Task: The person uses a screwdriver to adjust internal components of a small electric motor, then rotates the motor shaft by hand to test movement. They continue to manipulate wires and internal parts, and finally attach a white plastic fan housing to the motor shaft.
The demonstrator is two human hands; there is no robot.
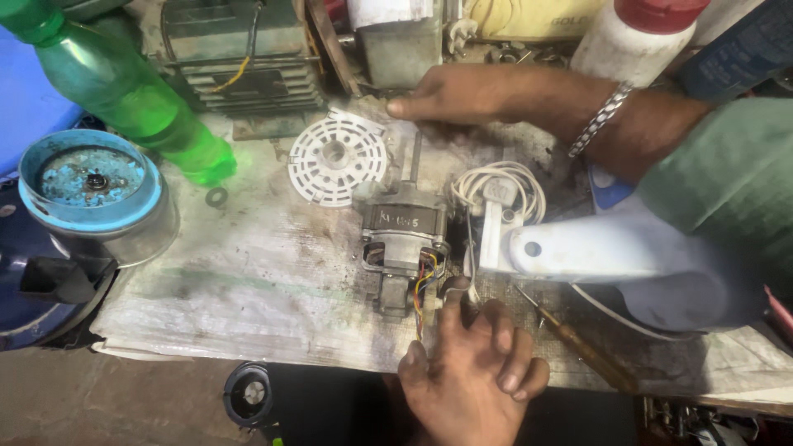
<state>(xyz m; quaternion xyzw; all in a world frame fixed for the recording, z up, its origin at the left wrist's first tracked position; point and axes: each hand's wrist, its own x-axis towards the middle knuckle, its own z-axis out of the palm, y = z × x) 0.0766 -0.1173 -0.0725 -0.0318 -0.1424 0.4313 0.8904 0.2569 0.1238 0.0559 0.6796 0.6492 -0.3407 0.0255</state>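
A small grey electric motor (405, 235) lies on the worn table cover (248, 281), its coloured wires (425, 285) trailing toward me. My left hand (475, 380) comes up from the table's near edge; its thumb and forefinger pinch those wires at the motor's near end while the other fingers are curled. My right hand (450, 95), with a metal bracelet and a green sleeve, reaches across the far side. It lies flat, with its fingertips beside a round white slotted plastic disc (337, 159), and holds nothing that I can see.
A white appliance body (595, 252) and a coiled white cord (498, 188) lie right of the motor, with a wooden-handled screwdriver (578, 343) near the front edge. At left are a green bottle (124, 91), a blue-rimmed metal base (91, 177) and a washer (216, 196). A finned motor (239, 58) stands behind.
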